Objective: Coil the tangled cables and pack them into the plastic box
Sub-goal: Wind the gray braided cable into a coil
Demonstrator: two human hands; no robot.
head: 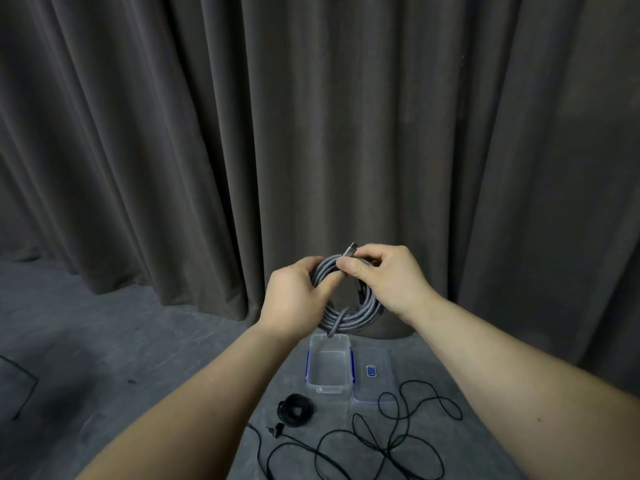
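I hold a grey braided cable (349, 315) wound into a coil, raised above the floor. My left hand (294, 296) grips the coil's left side. My right hand (384, 275) pinches the cable's end just behind its metal plug (349, 250), which sticks up at the top of the coil. Below the coil, a clear plastic box (329, 386) with blue clips stands open on the grey floor. Its clear lid (374, 374) lies flat to the right of it. A small coiled black cable (295, 410) lies in front of the box. A loose tangled black cable (388, 441) sprawls at the lower right.
A dark grey curtain (311, 133) hangs across the whole back and reaches the floor just behind the box. A thin black line (24, 379) lies on the floor at the far left.
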